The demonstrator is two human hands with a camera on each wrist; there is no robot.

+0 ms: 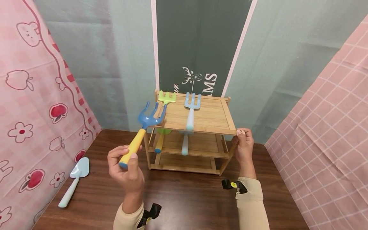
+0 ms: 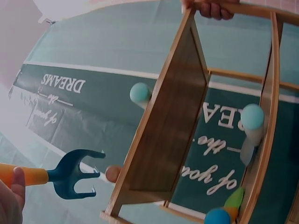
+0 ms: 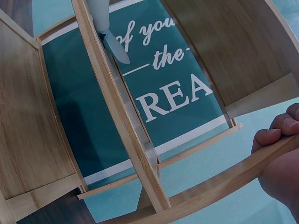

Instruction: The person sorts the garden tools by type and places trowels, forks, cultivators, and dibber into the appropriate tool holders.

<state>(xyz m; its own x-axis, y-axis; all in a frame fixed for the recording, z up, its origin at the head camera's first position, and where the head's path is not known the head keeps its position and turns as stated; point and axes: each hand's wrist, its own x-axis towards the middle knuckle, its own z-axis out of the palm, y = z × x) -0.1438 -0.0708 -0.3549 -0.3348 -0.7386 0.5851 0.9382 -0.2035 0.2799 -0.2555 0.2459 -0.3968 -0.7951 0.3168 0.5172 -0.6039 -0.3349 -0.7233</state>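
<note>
My left hand (image 1: 127, 171) grips a hand fork by its yellow handle (image 1: 135, 143). The blue three-pronged head (image 1: 149, 120) points up and away, overlapping the left front of a wooden three-tier shelf (image 1: 211, 116) in the head view. In the left wrist view the fork's prongs (image 2: 70, 175) stand left of the top board. My right hand (image 1: 245, 143) holds the shelf's front right top corner, thumb over the edge. On the top board lie a light blue hand fork (image 1: 190, 118) and a green fork (image 1: 167, 97), its handle mostly hidden behind the blue head.
The middle tier holds a yellow-handled tool (image 1: 159, 143) with a green head and a pale blue-handled tool (image 1: 185, 146). A pale blue trowel (image 1: 73, 180) lies at the left of the dark wooden table (image 1: 184, 198). Printed cloths hang behind and at both sides.
</note>
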